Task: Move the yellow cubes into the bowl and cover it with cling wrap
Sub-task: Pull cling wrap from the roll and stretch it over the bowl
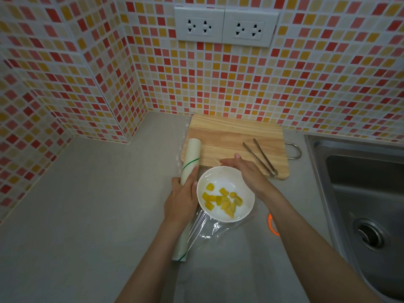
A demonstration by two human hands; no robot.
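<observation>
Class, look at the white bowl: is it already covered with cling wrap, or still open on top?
Cannot tell for sure. The yellow cubes show sharply inside the bowl, and wrinkled cling wrap is visible only beside it.

Left hand [182, 197] curled round the cling wrap roll [189, 169], which lies lengthwise on the grey worktop [87, 204]; its fingers [193, 174] rest along the roll's side, just beside the white bowl [244, 189]. Yellow cubes [222, 201] lie heaped inside the bowl, right of those fingers. Right hand [246, 169] lies flat at the bowl's far rim, fingers straight and pointing left. Loose clear film [209, 230] spreads under the bowl, nearer the viewer than both hands. Beyond the right fingers lies a wooden cutting board [236, 136] carrying metal tongs [260, 155]. A steel sink [363, 193] sits well right of them.
</observation>
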